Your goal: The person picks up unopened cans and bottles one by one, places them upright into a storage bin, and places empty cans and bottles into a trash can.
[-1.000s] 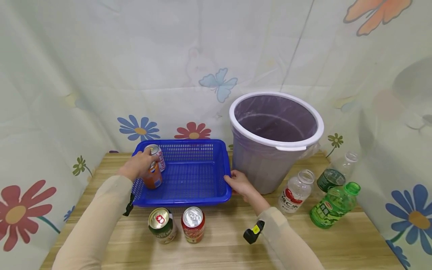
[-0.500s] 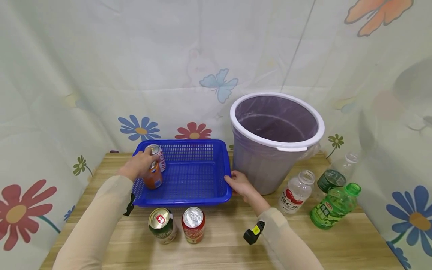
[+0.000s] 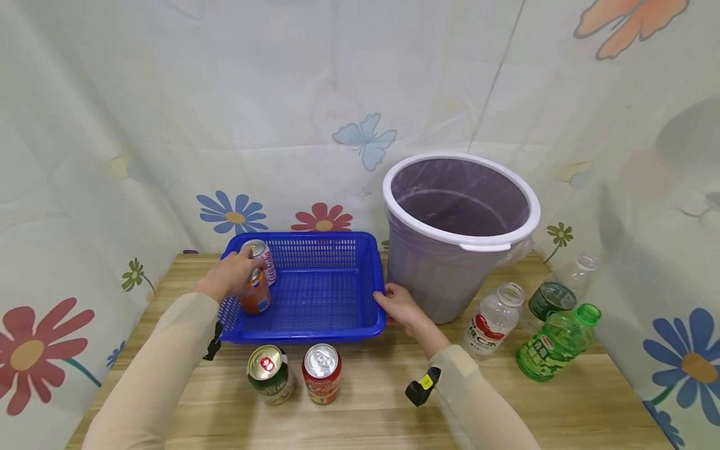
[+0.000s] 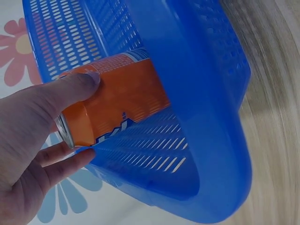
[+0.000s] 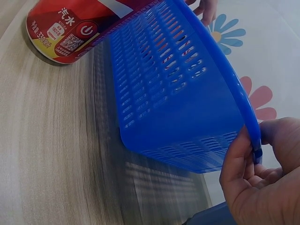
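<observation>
A blue plastic basket (image 3: 315,300) stands on the wooden table, with two drink cans upright at its left end. One is an orange soda can (image 4: 126,93); behind it is a silver Coca-Cola can (image 3: 269,265). My left hand (image 3: 229,275) reaches in from above and grips the orange can near its top, thumb on one side and fingers on the other. At the basket's right end, my right hand (image 5: 267,173) pinches the rim between thumb and fingers. In front of the basket stand a dark green can (image 3: 271,376) and a red can (image 3: 322,375).
A grey bin (image 3: 433,287) with a white rim and a plastic liner stands right of the basket. Beside it are a clear bottle with a red label (image 3: 489,322), a green bottle (image 3: 557,344) and a clear bottle with a dark label (image 3: 554,297). A printed curtain (image 3: 270,112) hangs behind.
</observation>
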### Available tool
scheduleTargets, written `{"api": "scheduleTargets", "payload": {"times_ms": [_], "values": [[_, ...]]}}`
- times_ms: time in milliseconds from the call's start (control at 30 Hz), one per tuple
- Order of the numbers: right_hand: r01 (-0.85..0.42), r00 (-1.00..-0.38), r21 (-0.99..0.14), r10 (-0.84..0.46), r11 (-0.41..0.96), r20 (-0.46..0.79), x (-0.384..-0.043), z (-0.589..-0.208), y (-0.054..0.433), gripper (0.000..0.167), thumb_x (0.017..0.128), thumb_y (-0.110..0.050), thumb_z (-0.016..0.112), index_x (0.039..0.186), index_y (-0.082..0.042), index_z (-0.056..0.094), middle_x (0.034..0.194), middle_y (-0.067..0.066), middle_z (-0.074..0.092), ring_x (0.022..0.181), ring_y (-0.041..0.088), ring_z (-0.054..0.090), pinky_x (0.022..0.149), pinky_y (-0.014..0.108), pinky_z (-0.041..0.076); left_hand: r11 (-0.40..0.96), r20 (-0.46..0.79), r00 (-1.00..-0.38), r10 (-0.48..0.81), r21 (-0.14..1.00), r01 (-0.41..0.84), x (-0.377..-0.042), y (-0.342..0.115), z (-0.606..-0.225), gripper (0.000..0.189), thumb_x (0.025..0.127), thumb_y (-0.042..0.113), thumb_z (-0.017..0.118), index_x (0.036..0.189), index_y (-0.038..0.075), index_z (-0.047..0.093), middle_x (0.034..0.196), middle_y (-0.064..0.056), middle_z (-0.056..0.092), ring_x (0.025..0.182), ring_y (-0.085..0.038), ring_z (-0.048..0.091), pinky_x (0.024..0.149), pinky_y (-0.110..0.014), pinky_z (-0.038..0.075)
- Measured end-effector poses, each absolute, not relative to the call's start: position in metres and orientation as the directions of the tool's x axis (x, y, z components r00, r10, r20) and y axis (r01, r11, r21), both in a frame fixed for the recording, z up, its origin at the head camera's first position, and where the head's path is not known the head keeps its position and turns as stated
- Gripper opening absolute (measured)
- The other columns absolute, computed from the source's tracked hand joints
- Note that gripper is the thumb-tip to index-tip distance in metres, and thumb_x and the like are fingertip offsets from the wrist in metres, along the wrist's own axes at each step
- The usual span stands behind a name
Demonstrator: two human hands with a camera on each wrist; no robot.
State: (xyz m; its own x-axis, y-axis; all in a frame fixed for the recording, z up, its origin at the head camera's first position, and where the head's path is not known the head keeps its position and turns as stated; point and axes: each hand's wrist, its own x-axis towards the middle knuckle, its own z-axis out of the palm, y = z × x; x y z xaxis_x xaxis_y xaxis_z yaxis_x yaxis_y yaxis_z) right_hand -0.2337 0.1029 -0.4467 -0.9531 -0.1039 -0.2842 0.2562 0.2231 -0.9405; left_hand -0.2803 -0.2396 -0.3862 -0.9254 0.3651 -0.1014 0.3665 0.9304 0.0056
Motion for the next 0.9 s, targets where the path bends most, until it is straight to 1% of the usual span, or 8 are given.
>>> {"api": "scheduleTargets", "payload": {"times_ms": [200, 333, 533, 733, 800, 900], "values": [[0.258, -0.953, -0.941, -0.103, 0.218, -0.285, -0.235, -0.447, 0.102, 0.028, 0.092, -0.016, 0.051, 0.112, 0.003, 0.050, 0.103, 0.024, 0.062, 0.080, 0.026, 0.066, 0.065, 0.035, 0.057, 0.922, -0.075, -0.919, 0.388, 0.036, 0.386, -0.278, -0.241, -0.381, 0.064, 0.068, 0.019, 0.080, 0.126, 0.009, 0.055, 0.118, -0.022, 0.048, 0.102, -0.040, 0.052, 0.086, -0.055, 0.047], [0.257, -0.953, -0.940, -0.102, 0.223, -0.284, -0.235, -0.446, 0.102, 0.026, 0.092, -0.017, 0.051, 0.110, 0.003, 0.050, 0.102, 0.023, 0.061, 0.079, 0.025, 0.066, 0.064, 0.035, 0.057, 0.924, -0.077, -0.921, 0.382, 0.061, 0.378, -0.276, -0.241, -0.375, 0.066, 0.068, 0.022, 0.081, 0.127, 0.007, 0.055, 0.119, -0.022, 0.050, 0.104, -0.040, 0.051, 0.087, -0.054, 0.047], [0.252, -0.954, -0.941, -0.104, 0.226, -0.281, -0.235, -0.447, 0.102, 0.028, 0.092, -0.019, 0.051, 0.109, 0.003, 0.049, 0.100, 0.023, 0.062, 0.077, 0.024, 0.066, 0.061, 0.034, 0.057, 0.921, -0.054, -0.920, 0.388, 0.044, 0.386, -0.274, -0.247, -0.370, 0.056, 0.070, 0.022, 0.078, 0.120, 0.007, 0.059, 0.116, -0.020, 0.052, 0.103, -0.038, 0.051, 0.083, -0.055, 0.048], [0.252, -0.955, -0.942, -0.099, 0.223, -0.279, -0.236, -0.450, 0.102, 0.025, 0.092, -0.017, 0.050, 0.109, 0.003, 0.050, 0.101, 0.024, 0.062, 0.078, 0.026, 0.066, 0.062, 0.035, 0.057, 0.918, -0.037, -0.918, 0.396, 0.006, 0.396, -0.272, -0.251, -0.364, 0.050, 0.074, 0.023, 0.074, 0.119, 0.008, 0.058, 0.110, -0.017, 0.054, 0.098, -0.035, 0.053, 0.076, -0.053, 0.051], [0.252, -0.955, -0.942, -0.100, 0.222, -0.279, -0.236, -0.449, 0.102, 0.025, 0.092, -0.016, 0.050, 0.109, 0.003, 0.050, 0.102, 0.024, 0.062, 0.079, 0.027, 0.066, 0.062, 0.035, 0.057, 0.913, -0.034, -0.913, 0.408, -0.010, 0.408, -0.271, -0.252, -0.362, 0.048, 0.075, 0.024, 0.073, 0.118, 0.008, 0.059, 0.108, -0.016, 0.055, 0.096, -0.035, 0.054, 0.075, -0.052, 0.051], [0.251, -0.955, -0.942, -0.101, 0.222, -0.278, -0.235, -0.449, 0.102, 0.026, 0.092, -0.017, 0.051, 0.109, 0.003, 0.050, 0.102, 0.024, 0.062, 0.078, 0.025, 0.066, 0.063, 0.035, 0.057, 0.902, -0.012, -0.902, 0.431, -0.036, 0.431, -0.269, -0.252, -0.359, 0.045, 0.075, 0.026, 0.073, 0.115, 0.009, 0.061, 0.106, -0.014, 0.056, 0.094, -0.033, 0.055, 0.074, -0.052, 0.052]]}}
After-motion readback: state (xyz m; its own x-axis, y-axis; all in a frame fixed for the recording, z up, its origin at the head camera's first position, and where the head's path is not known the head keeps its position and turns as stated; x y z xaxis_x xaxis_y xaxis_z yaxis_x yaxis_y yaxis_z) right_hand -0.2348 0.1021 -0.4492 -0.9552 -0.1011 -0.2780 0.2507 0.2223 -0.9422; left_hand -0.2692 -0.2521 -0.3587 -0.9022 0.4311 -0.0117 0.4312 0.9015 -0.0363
